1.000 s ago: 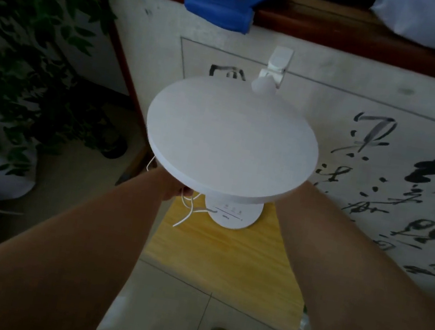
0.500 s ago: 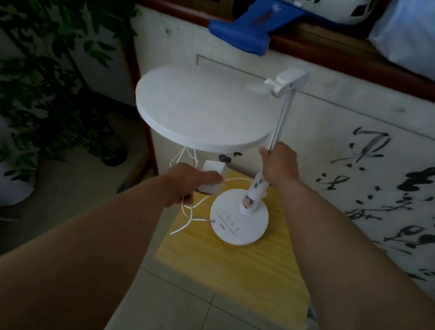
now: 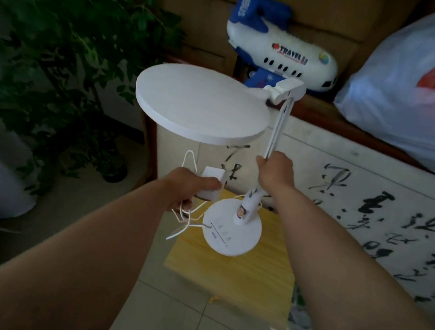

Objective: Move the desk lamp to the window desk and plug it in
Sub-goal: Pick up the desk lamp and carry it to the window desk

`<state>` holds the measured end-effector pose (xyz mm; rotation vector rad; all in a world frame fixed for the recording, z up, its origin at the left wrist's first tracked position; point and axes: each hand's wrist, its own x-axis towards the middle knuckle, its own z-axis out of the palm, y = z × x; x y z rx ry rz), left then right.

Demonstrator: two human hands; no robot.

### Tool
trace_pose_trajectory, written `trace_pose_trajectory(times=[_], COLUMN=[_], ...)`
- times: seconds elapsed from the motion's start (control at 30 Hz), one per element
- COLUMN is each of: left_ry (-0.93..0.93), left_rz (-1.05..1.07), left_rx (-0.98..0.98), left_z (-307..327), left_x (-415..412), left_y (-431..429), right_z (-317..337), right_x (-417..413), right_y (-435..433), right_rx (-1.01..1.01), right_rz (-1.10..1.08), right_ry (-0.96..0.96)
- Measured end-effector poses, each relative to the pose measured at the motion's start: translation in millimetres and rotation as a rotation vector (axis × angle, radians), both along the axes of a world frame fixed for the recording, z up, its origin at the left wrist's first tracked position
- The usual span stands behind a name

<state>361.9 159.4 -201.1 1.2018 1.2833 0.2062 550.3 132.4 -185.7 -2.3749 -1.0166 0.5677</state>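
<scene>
Now lamp stem (image 3: pixel 273 134) inside right hand (image 3: pixel 274 170), adapter (image 3: pixel 212 182) in left hand (image 3: pixel 182 187).

Looks like somebody's home, probably a spare room or a lived-in corner where stuff gets stashed. There's a leafy potted plant (image 3: pixel 65 53) on the tiled floor (image 3: pixel 178 325), a toy airplane (image 3: pixel 284 52) and a stuffed plastic bag (image 3: pixel 424 93) parked up on a wooden ledge (image 3: pixel 342 119). A sheet of brush calligraphy (image 3: pixel 374 220) hangs below it, and a little wooden stool (image 3: pixel 235 277) sits on the floor.
</scene>
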Motion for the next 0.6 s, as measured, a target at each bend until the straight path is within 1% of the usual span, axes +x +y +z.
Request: trace_pose_trajectory(times=[0.13,0.27,0.43,0.6], left_ry=[0.009,0.012,0.011,0.085], left_rz=[-0.013,0.026,0.060,0.123], left_rx=[0.048,0.103,0.137,0.162], left_z=[55,93,124,140], left_x=[-27,-62,-101,-129], left_y=[-6,-13,-22,-38], right_z=[48,89,120,136], right_x=[-29,-63,-103,-137], right_y=[-7,-14,-18,-13], right_rx=[0.028,0.077,0.113,0.130], right_rz=[-0.002,0.010,0.045,0.142], right_ry=[0.006,0.034,0.044,0.080])
